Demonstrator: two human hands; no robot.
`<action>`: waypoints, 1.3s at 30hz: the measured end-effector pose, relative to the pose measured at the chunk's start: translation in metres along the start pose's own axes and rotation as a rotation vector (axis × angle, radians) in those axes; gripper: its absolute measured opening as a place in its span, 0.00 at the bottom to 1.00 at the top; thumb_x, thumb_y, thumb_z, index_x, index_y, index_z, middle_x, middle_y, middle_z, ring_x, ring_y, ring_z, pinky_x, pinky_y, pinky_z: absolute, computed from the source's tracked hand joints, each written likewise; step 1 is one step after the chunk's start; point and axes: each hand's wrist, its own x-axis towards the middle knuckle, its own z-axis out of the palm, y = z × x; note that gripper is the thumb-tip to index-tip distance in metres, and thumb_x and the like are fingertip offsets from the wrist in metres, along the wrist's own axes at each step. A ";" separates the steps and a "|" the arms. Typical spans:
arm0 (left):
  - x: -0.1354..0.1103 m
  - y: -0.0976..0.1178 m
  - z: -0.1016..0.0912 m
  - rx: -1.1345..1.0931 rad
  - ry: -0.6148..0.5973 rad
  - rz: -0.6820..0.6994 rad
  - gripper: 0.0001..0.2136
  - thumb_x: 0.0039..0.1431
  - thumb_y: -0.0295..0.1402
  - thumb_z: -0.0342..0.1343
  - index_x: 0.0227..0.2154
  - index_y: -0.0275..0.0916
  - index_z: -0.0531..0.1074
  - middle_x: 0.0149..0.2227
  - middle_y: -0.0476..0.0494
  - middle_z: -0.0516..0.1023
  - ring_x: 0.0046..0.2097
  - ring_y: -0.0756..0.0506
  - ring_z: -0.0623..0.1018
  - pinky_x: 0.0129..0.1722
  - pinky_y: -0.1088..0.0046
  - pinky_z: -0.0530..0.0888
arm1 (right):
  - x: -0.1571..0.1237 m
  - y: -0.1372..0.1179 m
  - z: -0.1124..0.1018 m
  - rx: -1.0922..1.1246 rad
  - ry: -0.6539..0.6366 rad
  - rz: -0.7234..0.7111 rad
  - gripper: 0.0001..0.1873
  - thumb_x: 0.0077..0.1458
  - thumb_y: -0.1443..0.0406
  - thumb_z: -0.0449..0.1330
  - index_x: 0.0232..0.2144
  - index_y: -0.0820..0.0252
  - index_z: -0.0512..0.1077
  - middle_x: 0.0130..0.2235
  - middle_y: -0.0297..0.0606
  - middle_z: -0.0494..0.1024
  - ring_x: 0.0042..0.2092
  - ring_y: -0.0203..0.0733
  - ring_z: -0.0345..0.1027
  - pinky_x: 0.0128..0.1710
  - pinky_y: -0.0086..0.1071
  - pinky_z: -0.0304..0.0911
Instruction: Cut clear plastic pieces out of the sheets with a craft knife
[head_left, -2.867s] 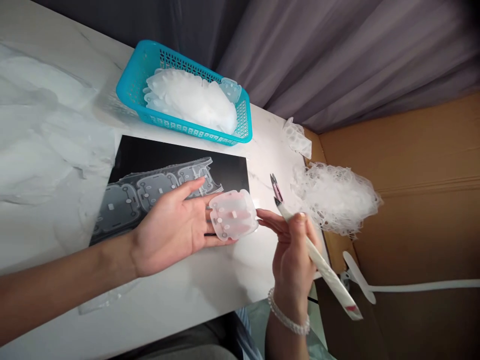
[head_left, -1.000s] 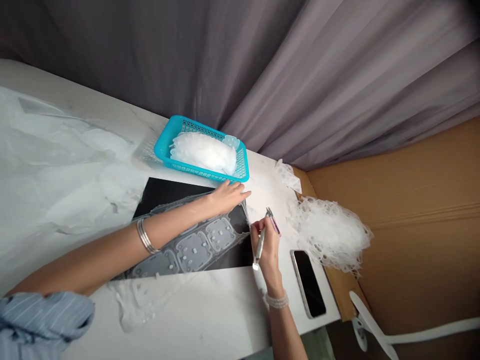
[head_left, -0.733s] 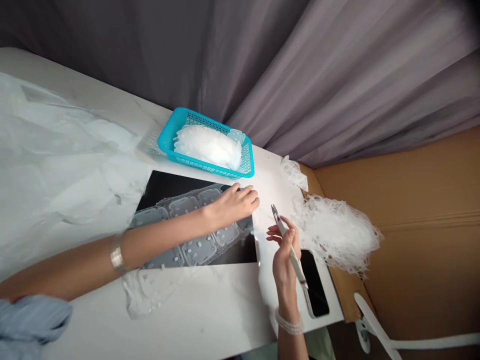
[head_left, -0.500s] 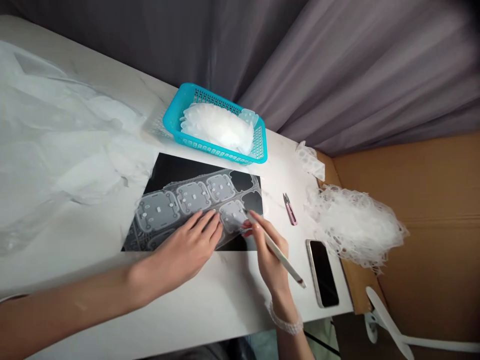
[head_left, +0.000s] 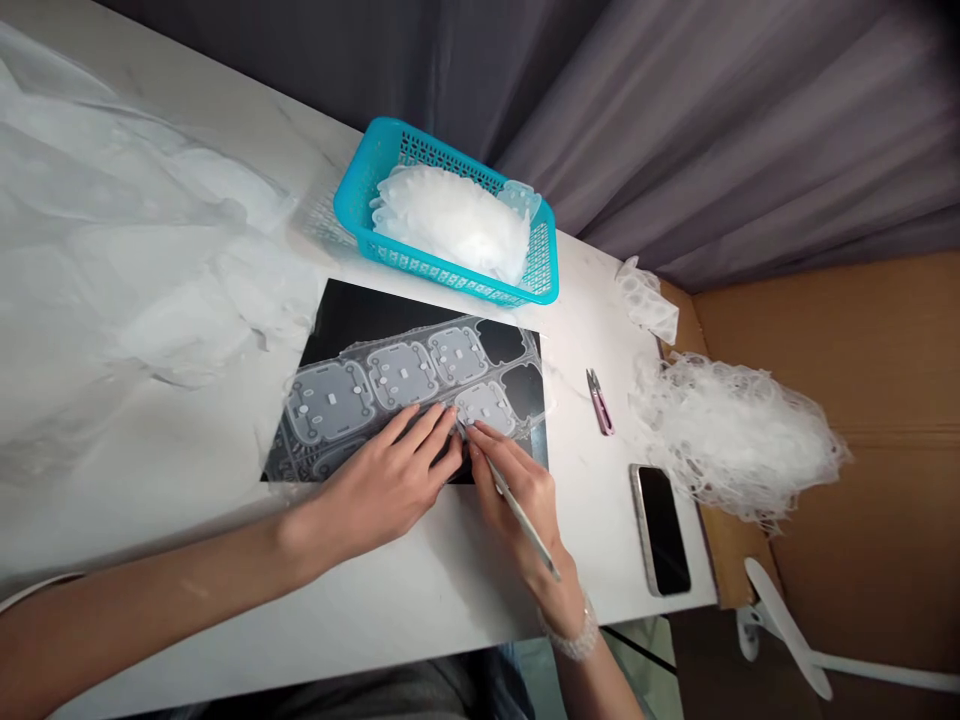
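A translucent silicone-like sheet with rounded-square panels lies on a black mat. Some of its cells at the right are cut-out openings that show the black below. My left hand rests flat on the sheet's lower middle, fingers stretched out. Beside it, my right hand is closed on a slim, pale, pen-shaped tool. The tool's tip points at the sheet's lower edge near my left fingertips; exactly what it touches is hidden by my fingers.
Behind the mat stands a blue basket of translucent pieces. To the right are thread snips, a phone and a heap of lacy translucent scraps. Clear plastic film covers the table's left side.
My right hand has moved left and down with the tool, from the panel's right edge to close beside my left fingertips. My left hand stays on the sheet. The camera view has shifted slightly.
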 end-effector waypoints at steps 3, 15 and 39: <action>0.000 0.001 -0.001 0.021 0.007 -0.010 0.20 0.66 0.34 0.50 0.57 0.28 0.68 0.63 0.25 0.67 0.64 0.31 0.67 0.62 0.51 0.65 | -0.001 -0.003 -0.001 -0.071 0.013 -0.097 0.15 0.64 0.75 0.53 0.50 0.64 0.73 0.41 0.47 0.83 0.51 0.49 0.77 0.50 0.41 0.77; 0.000 0.000 0.002 0.012 0.041 -0.009 0.21 0.68 0.34 0.48 0.58 0.27 0.69 0.62 0.26 0.69 0.63 0.32 0.69 0.62 0.51 0.65 | -0.012 0.005 -0.001 -0.293 -0.086 -0.244 0.21 0.65 0.75 0.52 0.59 0.66 0.66 0.44 0.49 0.80 0.59 0.53 0.70 0.54 0.45 0.74; -0.005 0.001 0.009 -0.041 0.012 -0.041 0.27 0.66 0.35 0.50 0.64 0.27 0.62 0.66 0.24 0.62 0.66 0.29 0.65 0.64 0.49 0.62 | 0.009 0.094 -0.054 0.687 0.314 0.573 0.10 0.58 0.68 0.61 0.41 0.56 0.79 0.40 0.38 0.84 0.41 0.39 0.80 0.44 0.33 0.76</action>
